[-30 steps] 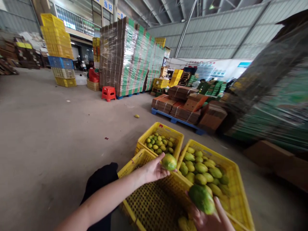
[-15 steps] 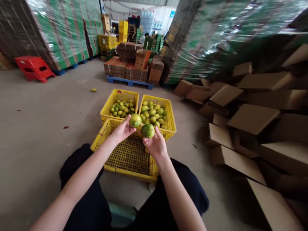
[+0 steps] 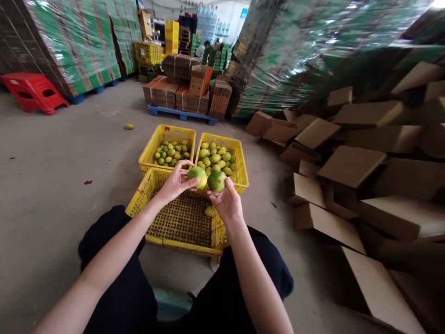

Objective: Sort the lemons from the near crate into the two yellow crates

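Note:
My left hand (image 3: 178, 182) is closed round a yellow-green citrus fruit (image 3: 197, 176), thumb across its front. A darker green citrus fruit (image 3: 216, 181) rests in my right hand (image 3: 227, 204), with the fingers beneath it and the thumb at its right side. The two fruits are side by side, almost touching, above the near yellow crate (image 3: 184, 249). Inside that crate a single yellowish fruit (image 3: 209, 211) lies at the right. Behind it stand a left yellow crate (image 3: 144, 160) and a right yellow crate (image 3: 245, 162), both holding many green and yellow fruits.
Cardboard boxes (image 3: 352, 166) lie in a heap on the right. Flattened cartons (image 3: 158, 90) sit on a blue pallet (image 3: 182, 117) ahead. A red stool (image 3: 34, 93) stands at left, and one loose fruit (image 3: 129, 126) is on the floor. Wrapped stacks (image 3: 278, 60) rise behind.
My left hand has turned its fruit, and its thumb now crosses the front. The two fruits are closer together. The fruit in the near crate shows more fully; the whole view has shifted slightly.

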The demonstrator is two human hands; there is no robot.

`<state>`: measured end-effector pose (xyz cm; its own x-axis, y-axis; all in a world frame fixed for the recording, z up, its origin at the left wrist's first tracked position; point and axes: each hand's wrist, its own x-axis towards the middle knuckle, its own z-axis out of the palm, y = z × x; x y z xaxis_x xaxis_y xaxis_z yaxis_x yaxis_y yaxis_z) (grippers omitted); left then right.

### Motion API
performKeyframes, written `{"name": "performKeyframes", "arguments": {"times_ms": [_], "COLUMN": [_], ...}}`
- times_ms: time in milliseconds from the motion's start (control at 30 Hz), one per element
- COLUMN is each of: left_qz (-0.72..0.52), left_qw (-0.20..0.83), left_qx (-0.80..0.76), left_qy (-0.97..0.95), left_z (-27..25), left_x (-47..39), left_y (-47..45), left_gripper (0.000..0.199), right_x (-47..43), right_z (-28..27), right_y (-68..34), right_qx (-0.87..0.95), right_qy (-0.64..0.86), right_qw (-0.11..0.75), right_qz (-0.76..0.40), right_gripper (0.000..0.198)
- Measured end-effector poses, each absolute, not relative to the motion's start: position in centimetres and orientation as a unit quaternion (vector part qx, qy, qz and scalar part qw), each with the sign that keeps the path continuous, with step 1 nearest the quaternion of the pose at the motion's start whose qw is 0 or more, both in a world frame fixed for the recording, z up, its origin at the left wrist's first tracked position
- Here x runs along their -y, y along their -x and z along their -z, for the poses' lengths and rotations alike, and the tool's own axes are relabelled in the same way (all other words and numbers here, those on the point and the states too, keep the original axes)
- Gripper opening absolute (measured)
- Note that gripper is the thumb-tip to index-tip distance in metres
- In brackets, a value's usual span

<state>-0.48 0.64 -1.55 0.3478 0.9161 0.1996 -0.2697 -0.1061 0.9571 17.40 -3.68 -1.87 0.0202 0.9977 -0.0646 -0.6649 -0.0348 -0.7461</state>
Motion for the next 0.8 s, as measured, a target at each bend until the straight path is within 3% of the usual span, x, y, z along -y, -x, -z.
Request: {"name": "performKeyframes", "arguments": {"times_ms": [400, 600, 800], "left_qz": [-0.528, -0.535, -0.536], "left_qw": [0.281, 0.219, 0.233], "left_qx": [-0.319, -0.305, -0.308], "left_qy": [-0.735, -0.757, -0.751], "left_z": [3.1, 3.2, 3.9], "left_x": [0.3, 0.3, 0.1], "left_y": [1.5, 1.2, 0.7], "left_gripper": [0.047, 0.043, 0.045], "right_x": [5.3, 6.5, 6.7], "right_z": [1.9, 2.7, 3.6], "right_y": [-16.8, -17.4, -17.9], "right_qx": [0.449, 0.514, 0.546], "right_qy": [0.421, 0.446, 0.496], "right_qw": [0.684, 0.689, 0.654], "right_qz": [-0.391, -0.248, -0.167], "right_gripper": [0.044, 0.04, 0.046]}}
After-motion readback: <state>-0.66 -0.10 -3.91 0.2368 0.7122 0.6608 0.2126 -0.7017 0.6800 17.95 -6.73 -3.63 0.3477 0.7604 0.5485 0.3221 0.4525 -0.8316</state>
